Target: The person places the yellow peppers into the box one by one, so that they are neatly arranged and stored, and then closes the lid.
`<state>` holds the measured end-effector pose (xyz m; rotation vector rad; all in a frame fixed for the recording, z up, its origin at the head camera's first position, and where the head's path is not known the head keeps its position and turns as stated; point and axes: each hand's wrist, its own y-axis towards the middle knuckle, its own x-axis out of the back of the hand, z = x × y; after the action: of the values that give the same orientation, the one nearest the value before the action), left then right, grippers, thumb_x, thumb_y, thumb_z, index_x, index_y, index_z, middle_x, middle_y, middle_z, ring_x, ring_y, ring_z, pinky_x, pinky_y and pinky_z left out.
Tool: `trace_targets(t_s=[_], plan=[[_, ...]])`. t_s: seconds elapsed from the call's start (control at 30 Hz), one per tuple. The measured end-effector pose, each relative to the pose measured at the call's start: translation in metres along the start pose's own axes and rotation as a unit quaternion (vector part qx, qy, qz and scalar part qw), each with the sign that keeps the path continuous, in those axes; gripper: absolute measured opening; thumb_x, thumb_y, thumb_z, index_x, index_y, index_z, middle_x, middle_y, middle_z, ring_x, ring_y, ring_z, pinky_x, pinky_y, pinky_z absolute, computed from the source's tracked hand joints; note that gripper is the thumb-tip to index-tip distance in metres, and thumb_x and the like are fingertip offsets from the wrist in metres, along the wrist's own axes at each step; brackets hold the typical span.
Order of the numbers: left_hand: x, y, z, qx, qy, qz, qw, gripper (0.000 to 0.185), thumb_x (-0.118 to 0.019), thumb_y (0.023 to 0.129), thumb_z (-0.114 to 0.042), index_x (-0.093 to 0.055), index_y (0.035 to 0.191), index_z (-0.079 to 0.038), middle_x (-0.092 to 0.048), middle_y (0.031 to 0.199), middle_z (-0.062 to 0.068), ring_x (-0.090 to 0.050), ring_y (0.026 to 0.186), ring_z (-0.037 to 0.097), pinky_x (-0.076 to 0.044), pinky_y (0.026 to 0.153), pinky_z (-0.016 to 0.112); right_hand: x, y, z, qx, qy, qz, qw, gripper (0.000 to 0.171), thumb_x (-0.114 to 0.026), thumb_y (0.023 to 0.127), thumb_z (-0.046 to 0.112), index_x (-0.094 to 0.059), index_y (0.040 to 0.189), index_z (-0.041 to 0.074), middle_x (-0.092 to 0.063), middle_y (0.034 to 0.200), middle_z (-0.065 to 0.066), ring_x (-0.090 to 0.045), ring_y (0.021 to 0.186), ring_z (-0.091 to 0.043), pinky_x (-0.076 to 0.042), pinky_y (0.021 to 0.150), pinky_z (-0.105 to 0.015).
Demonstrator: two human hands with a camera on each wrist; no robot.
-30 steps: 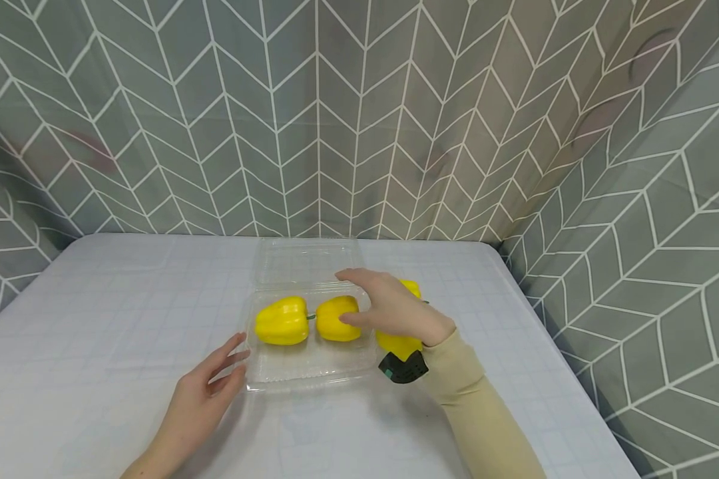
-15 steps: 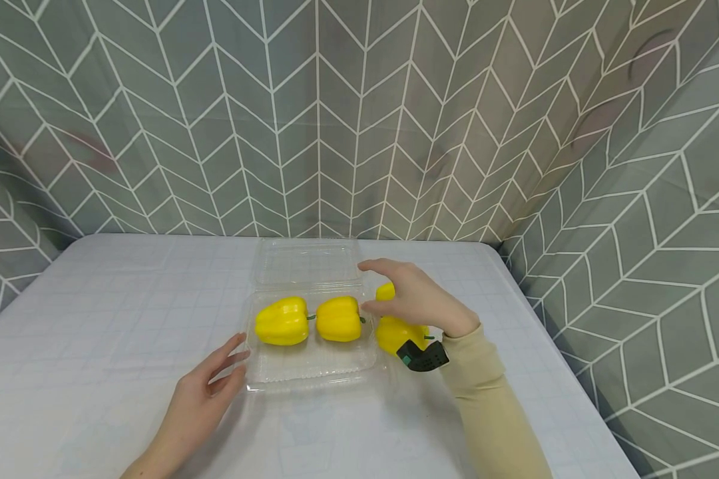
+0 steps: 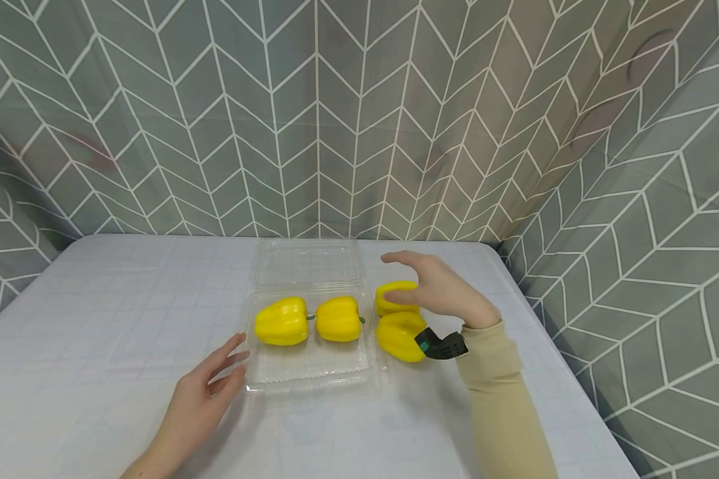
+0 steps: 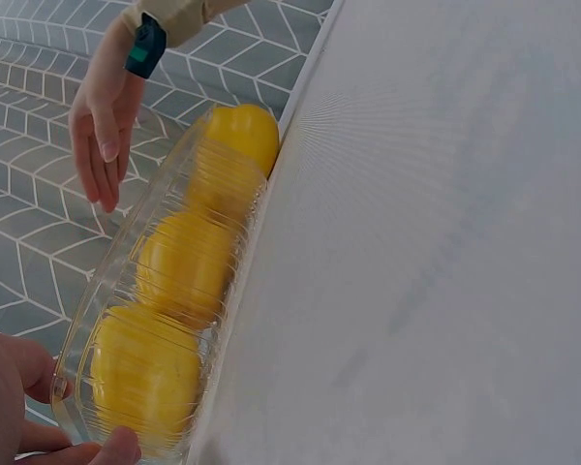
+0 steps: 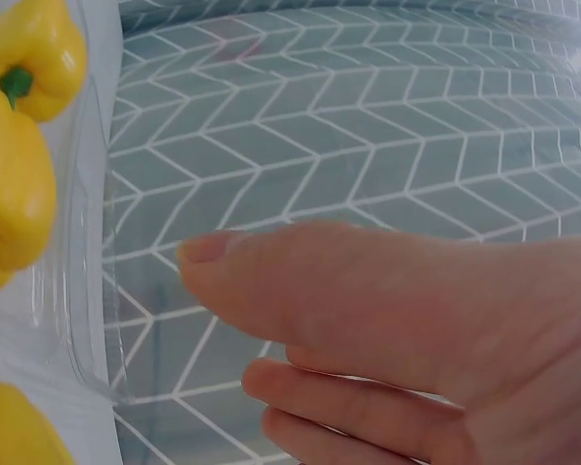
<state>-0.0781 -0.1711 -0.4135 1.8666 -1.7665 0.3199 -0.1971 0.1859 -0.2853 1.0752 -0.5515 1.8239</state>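
On the pale surface [image 3: 126,299] in front of you sits a clear clamshell container [image 3: 311,369], its lid [image 3: 307,261] folded back flat behind it. Inside the container lie two yellow peppers [image 3: 282,320] side by side. Just right of the container, two more yellow peppers [image 3: 400,334] rest on the surface, one behind the other. Your right hand [image 3: 437,287] hovers over the rear pepper [image 3: 392,296] of that pair, fingers relaxed and gripping nothing. Your left hand [image 3: 200,399] lies released against the container's front left corner, fingers straight.
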Motion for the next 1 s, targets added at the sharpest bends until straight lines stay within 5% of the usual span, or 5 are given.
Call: trace_targets(t_s=[1.0], plan=[[0.000,0.001,-0.001,0.004,0.000,0.002,1.0000,0.050,-0.060,0.101,-0.016,-0.047,0.150,-0.014,-0.053,0.148,0.004,-0.054,0.113,-0.014,-0.049,0.086,0.004,0.009,0.000,-0.040,-0.061,0.007,0.023,0.998,0.066,-0.077,0.087,0.028,-0.052,0.144,0.008,-0.053,0.147,-0.011,-0.043,0.140,-0.033,-0.040,0.114,-0.056]])
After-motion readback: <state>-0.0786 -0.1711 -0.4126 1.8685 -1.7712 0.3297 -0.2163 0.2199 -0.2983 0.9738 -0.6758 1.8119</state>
